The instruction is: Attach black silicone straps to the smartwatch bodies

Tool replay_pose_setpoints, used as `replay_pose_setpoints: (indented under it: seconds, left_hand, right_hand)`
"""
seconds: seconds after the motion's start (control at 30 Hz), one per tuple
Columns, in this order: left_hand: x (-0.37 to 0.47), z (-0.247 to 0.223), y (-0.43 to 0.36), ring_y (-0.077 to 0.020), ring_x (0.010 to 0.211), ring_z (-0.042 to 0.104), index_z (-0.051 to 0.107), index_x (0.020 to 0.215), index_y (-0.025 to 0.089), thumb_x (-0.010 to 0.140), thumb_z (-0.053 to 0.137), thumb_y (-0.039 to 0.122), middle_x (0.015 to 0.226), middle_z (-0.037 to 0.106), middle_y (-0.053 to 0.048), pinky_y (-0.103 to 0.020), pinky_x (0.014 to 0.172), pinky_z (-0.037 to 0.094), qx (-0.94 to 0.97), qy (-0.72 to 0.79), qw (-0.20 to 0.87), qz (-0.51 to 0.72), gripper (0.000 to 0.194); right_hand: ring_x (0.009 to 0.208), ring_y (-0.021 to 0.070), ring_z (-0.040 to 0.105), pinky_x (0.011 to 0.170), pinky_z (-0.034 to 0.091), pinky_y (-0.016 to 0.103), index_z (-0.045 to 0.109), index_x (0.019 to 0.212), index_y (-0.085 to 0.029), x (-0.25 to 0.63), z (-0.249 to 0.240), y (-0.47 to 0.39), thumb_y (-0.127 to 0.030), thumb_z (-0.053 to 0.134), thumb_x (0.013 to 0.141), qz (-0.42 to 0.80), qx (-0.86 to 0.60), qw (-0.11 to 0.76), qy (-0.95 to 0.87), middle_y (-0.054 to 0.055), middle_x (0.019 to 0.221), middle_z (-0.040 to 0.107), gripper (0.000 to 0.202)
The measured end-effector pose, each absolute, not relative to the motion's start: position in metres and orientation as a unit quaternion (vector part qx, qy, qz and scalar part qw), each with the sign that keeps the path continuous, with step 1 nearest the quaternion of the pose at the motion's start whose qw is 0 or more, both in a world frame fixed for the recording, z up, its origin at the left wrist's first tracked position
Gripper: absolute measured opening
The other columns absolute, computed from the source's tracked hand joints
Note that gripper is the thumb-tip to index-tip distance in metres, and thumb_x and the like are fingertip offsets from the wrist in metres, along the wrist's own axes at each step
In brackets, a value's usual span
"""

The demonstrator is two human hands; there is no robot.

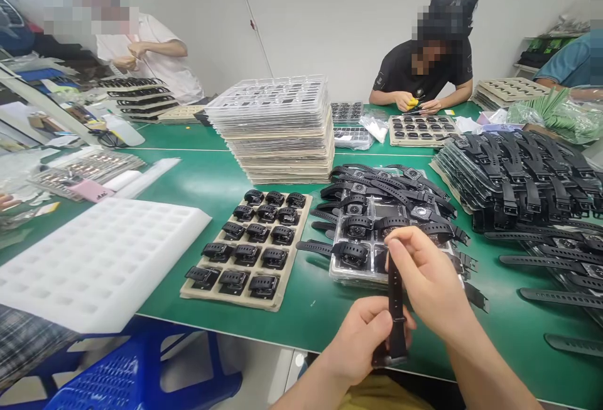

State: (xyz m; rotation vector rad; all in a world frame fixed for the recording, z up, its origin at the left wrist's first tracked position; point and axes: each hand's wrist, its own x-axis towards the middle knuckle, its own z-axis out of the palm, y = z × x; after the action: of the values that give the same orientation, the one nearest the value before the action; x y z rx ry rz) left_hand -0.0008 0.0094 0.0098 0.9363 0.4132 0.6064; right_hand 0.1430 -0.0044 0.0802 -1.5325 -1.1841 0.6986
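Between my hands, at the table's front edge, is a black smartwatch (397,309) with its strap running upright. My left hand (365,338) grips its lower part, near the watch body. With thumb and fingers my right hand (424,269) pinches the strap's upper end. Just beyond, a clear plastic tray (343,272) carries several black watches, some with straps laid open and some looped. Left of it, a beige tray (277,300) holds rows of watches with looped straps.
Behind the trays rises a tall stack of trays (282,140). More watches lie in stacked trays (513,178) to the right. A white foam block (98,259) overhangs the left front edge, above a blue stool (117,366). Across the green table (183,171) a person (424,64) handles something yellow.
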Motion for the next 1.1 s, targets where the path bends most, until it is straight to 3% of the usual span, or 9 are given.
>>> replay_pose_setpoints:
  seconds: [0.13, 0.23, 0.43, 0.67, 0.8, 0.9, 1.0, 1.03, 1.1]
  left_hand:
    - [-0.017, 0.030, 0.022, -0.0223, 0.086, 0.058, 0.074, 0.107, 0.014, 0.104, 0.055, 0.046, 0.094, 0.067, -0.011, -0.035, 0.079, 0.047, 0.741, 0.278, 0.518, 0.323, 0.037]
    - [-0.023, 0.036, 0.024, -0.0253, 0.095, 0.059, 0.065, 0.132, 0.019, 0.107, 0.049, 0.028, 0.106, 0.070, -0.012, -0.038, 0.085, 0.049, 0.838, 0.252, 0.369, 0.312, 0.031]
    - [-0.022, 0.027, 0.017, -0.0223, 0.087, 0.059, 0.044, 0.138, 0.021, 0.101, 0.053, 0.015, 0.103, 0.070, -0.009, -0.036, 0.080, 0.049, 0.838, 0.182, 0.304, 0.414, 0.039]
    - [-0.018, 0.020, 0.022, -0.0171, 0.070, 0.050, 0.062, 0.125, 0.020, 0.103, 0.055, 0.016, 0.078, 0.060, -0.001, -0.033, 0.069, 0.043, 0.840, 0.138, 0.190, 0.490, 0.023]
    - [-0.016, 0.015, 0.019, -0.0169, 0.069, 0.049, 0.066, 0.125, 0.021, 0.101, 0.060, 0.015, 0.076, 0.059, -0.001, -0.033, 0.066, 0.045, 0.827, 0.155, 0.176, 0.511, 0.026]
    - [-0.016, 0.013, 0.018, -0.0175, 0.071, 0.050, 0.067, 0.124, 0.020, 0.101, 0.060, 0.015, 0.077, 0.060, -0.002, -0.033, 0.068, 0.047, 0.810, 0.163, 0.199, 0.528, 0.025]
    - [-0.015, 0.013, 0.016, -0.0172, 0.074, 0.055, 0.068, 0.117, 0.021, 0.101, 0.061, 0.016, 0.081, 0.066, -0.003, -0.032, 0.069, 0.048, 0.782, 0.179, 0.283, 0.526, 0.018]
    - [-0.015, 0.012, 0.015, -0.0170, 0.075, 0.057, 0.069, 0.112, 0.022, 0.101, 0.062, 0.018, 0.082, 0.068, -0.004, -0.031, 0.070, 0.049, 0.768, 0.180, 0.330, 0.518, 0.014]
    - [-0.015, 0.010, 0.014, -0.0168, 0.075, 0.060, 0.069, 0.103, 0.022, 0.103, 0.061, 0.026, 0.084, 0.068, -0.004, -0.030, 0.070, 0.049, 0.719, 0.179, 0.441, 0.506, 0.010]
  right_hand:
    - [0.072, 0.0198, 0.060, 0.062, 0.052, 0.029, 0.066, 0.123, -0.025, 0.143, 0.068, -0.033, -0.050, 0.065, 0.097, 0.221, -0.636, 0.513, -0.533, 0.004, 0.093, 0.066, 0.036]
    - [0.070, 0.0216, 0.063, 0.062, 0.052, 0.030, 0.073, 0.103, -0.023, 0.135, 0.049, -0.049, -0.056, 0.064, 0.098, 0.306, -0.628, 0.513, -0.499, 0.005, 0.085, 0.070, 0.035]
    - [0.056, 0.0186, 0.060, 0.052, 0.052, 0.028, 0.074, 0.094, -0.019, 0.119, 0.030, -0.053, -0.062, 0.076, 0.089, 0.452, -0.564, 0.634, -0.273, 0.001, 0.064, 0.065, 0.043]
    - [0.054, 0.0174, 0.059, 0.050, 0.052, 0.027, 0.075, 0.094, -0.018, 0.117, 0.033, -0.056, -0.061, 0.079, 0.086, 0.462, -0.550, 0.651, -0.245, 0.001, 0.062, 0.064, 0.044]
    - [0.055, 0.0172, 0.058, 0.051, 0.051, 0.027, 0.073, 0.086, -0.019, 0.117, 0.032, -0.058, -0.061, 0.073, 0.092, 0.434, -0.570, 0.632, -0.294, 0.003, 0.066, 0.065, 0.043]
    - [0.061, 0.0178, 0.060, 0.058, 0.054, 0.027, 0.069, 0.076, -0.021, 0.124, 0.031, -0.060, -0.051, 0.062, 0.102, 0.370, -0.581, 0.595, -0.414, 0.003, 0.069, 0.065, 0.041]
    - [0.098, 0.0256, 0.071, 0.082, 0.060, 0.032, 0.076, 0.104, -0.025, 0.130, 0.024, -0.063, -0.035, 0.065, 0.100, 0.279, -0.563, 0.553, -0.548, 0.009, 0.109, 0.075, 0.015]
    - [0.109, 0.0272, 0.070, 0.088, 0.061, 0.033, 0.073, 0.118, -0.027, 0.130, 0.021, -0.063, -0.031, 0.068, 0.098, 0.263, -0.555, 0.548, -0.567, 0.010, 0.122, 0.073, 0.021]
    - [0.108, 0.0255, 0.072, 0.088, 0.061, 0.031, 0.066, 0.130, -0.029, 0.128, 0.016, -0.064, -0.026, 0.070, 0.096, 0.256, -0.553, 0.547, -0.575, 0.008, 0.121, 0.073, 0.035]
